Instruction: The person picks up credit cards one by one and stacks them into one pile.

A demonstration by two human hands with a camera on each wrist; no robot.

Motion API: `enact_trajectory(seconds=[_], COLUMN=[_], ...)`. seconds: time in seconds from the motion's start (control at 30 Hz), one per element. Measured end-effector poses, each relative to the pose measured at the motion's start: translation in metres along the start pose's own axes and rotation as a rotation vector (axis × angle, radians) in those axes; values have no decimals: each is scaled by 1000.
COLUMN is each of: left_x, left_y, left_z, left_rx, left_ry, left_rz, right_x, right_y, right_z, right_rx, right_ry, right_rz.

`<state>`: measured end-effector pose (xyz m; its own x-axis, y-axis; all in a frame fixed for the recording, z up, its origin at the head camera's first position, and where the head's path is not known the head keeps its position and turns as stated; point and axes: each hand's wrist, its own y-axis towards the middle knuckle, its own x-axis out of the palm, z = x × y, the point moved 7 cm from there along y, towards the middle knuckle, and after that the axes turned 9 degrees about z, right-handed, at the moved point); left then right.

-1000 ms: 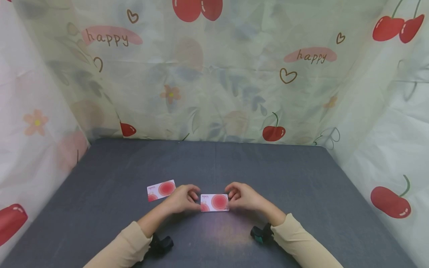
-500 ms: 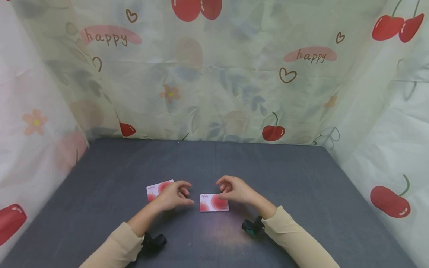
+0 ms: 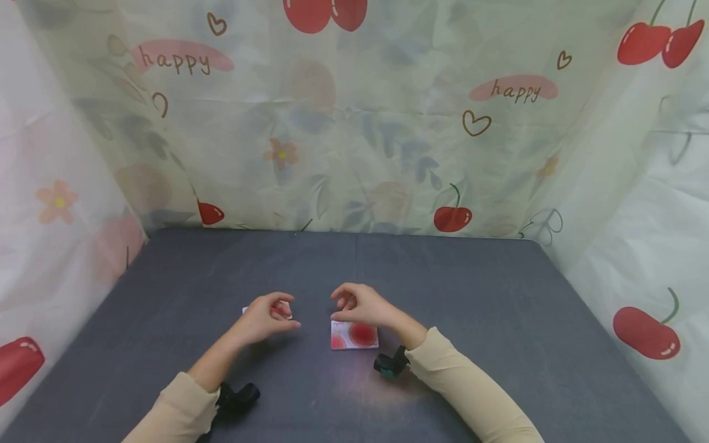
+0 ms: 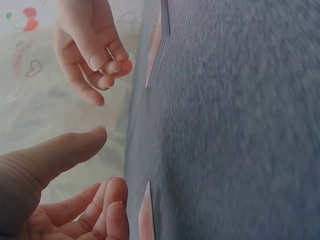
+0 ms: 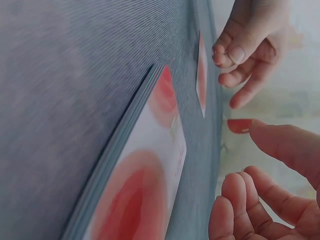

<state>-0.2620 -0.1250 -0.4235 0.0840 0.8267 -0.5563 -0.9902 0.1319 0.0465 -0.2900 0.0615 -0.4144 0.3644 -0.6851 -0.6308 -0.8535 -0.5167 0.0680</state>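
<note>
A neat stack of pink and white cards (image 3: 354, 336) lies at the middle of the dark table. My right hand (image 3: 368, 307) is above its far edge, fingers loosely curled and thumb apart from them, with nothing held. To the left, a single card (image 5: 201, 75) of the same print lies flat. My left hand (image 3: 261, 321) hovers over that card and hides most of it in the head view; the thumb and fingers are spread apart around air. In the right wrist view, the edges of several cards show along the stack's side.
The dark cloth-covered table (image 3: 471, 295) reaches back to a printed curtain (image 3: 354, 141) with cherries and "happy" lettering. More curtain hangs at both sides. Black wrist cameras (image 3: 240, 399) sit under both forearms.
Both hands have come away from the stack's sides and moved left. The left hand is now over the single card, the right over the stack's far edge. Stack and card lie where they were.
</note>
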Motion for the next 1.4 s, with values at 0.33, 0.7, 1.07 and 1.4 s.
enact_trajectory(seconds=[0.33, 0.7, 1.07, 1.4], left_x=[-24, -48, -58, -58], left_y=[-2, -10, -17, -19], left_z=[-18, -34, -49, -57], left_rx=[-74, -129, -145, -196], left_ry=[45, 59, 92, 127], left_rz=[59, 76, 97, 66], right_x=[23, 46, 64, 70], right_y=[23, 48, 63, 71], right_z=[-15, -25, -28, -24], right_rx=[-4, 38, 92, 119], right_ry=[26, 5, -70, -146], right_rz=[-13, -39, -18, -25])
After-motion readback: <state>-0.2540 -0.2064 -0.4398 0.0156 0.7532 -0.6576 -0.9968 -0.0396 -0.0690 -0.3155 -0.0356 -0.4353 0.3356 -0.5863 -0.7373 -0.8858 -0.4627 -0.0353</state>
